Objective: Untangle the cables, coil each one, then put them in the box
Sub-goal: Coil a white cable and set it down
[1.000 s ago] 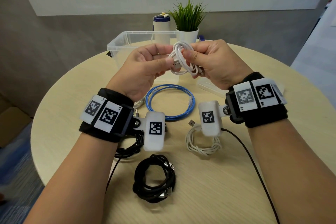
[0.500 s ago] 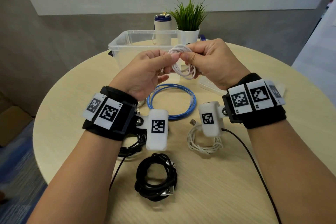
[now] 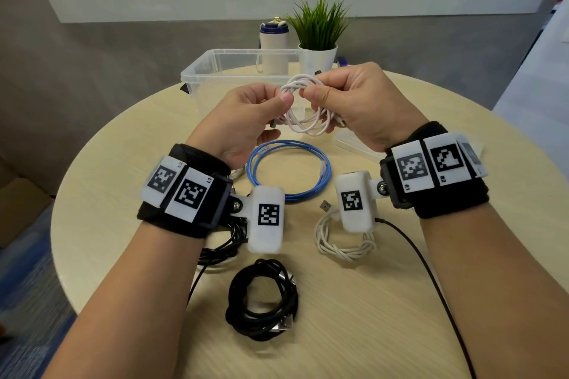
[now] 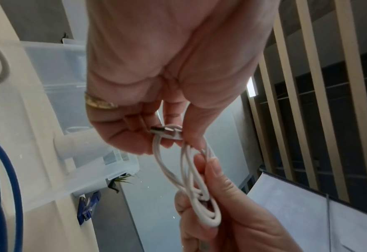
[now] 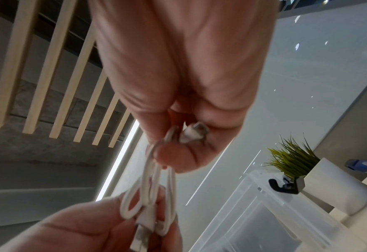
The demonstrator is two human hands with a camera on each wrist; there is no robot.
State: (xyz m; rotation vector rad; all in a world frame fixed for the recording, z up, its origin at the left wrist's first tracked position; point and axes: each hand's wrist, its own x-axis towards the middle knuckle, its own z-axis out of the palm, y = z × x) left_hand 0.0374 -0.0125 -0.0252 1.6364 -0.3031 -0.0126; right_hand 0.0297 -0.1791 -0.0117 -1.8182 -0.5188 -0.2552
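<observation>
Both hands hold a small coiled white cable in the air above the table, in front of the clear plastic box. My left hand pinches the coil's left side, with a USB plug by its fingertips. My right hand grips the right side; a small white connector sits in its curled fingers. On the table lie a blue cable ring, a white coil, a black coil and a black bundle partly under my left wrist.
A white bottle and a potted plant stand behind the box. A clear lid lies under my right hand. A thin black wire runs from my right wrist across the round table.
Both hands have lifted slightly toward the box and pulled a little apart, so the white coil hangs wider between them. The cables on the table have not moved.
</observation>
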